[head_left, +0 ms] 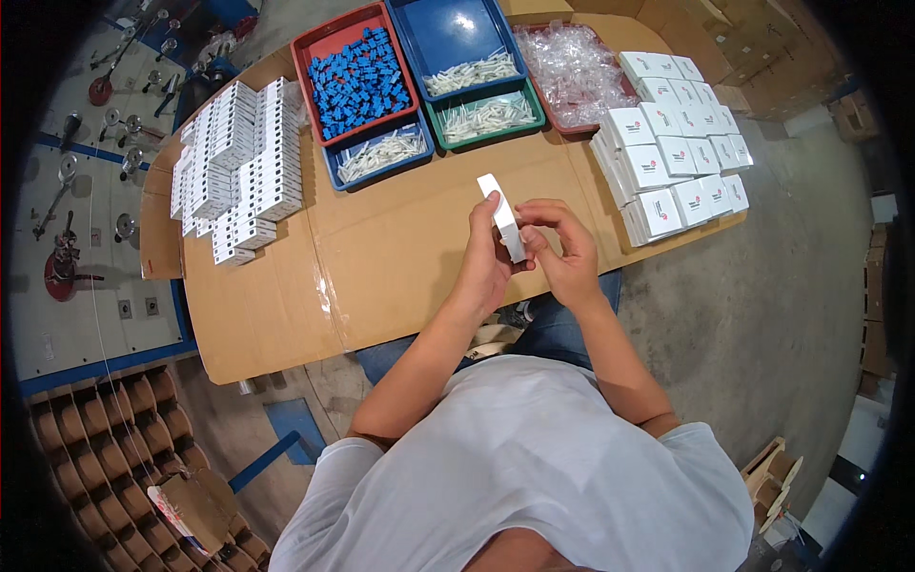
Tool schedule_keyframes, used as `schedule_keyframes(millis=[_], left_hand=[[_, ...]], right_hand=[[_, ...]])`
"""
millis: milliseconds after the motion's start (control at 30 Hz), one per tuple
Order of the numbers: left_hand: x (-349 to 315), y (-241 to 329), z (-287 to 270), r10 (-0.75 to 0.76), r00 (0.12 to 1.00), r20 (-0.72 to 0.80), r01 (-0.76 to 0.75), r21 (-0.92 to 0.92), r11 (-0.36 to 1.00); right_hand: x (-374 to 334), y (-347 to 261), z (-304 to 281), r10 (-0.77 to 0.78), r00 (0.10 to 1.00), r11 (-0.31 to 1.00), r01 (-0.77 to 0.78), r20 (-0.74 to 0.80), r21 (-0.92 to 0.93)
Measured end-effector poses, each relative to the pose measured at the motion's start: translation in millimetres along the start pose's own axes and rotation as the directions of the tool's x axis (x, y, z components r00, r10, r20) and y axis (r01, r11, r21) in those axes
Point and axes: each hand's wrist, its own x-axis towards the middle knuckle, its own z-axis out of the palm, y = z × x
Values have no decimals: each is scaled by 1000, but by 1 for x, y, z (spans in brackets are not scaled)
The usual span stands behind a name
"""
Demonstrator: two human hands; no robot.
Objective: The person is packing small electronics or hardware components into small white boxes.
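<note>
A slim white box (501, 217) is held up over the near edge of the cardboard-covered table, tilted with its narrow side toward me. My left hand (484, 259) is closed around it, the thumb pressed on its side. At the box's lower right end, my right hand (570, 255) has its fingers curled and its thumb against the box. Part of the box and some fingertips are hidden behind the hands.
Stacked white boxes stand at left (233, 157) and right (681, 157). Along the back are a red tray (303, 57) of blue plastic parts, blue (334, 176) and green trays (540, 114) of white pieces, and a tray of clear plastic pieces (572, 71).
</note>
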Motion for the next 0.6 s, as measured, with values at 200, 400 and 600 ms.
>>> schedule_keyframes(millis=[200,400,600], left_hand=[[-5,5,4,-23,997,-68,21,-38,999],[-6,4,2,1,998,-63,-2,-28,1000],[-4,4,-3,-40,998,-50,38,-40,998]], right_hand=[[-1,8,-3,23,1000,1000,-23,16,4],[-3,-3,2,118,993,991,-117,-12,67],[-4,13,-11,124,992,990,-122,23,-64]])
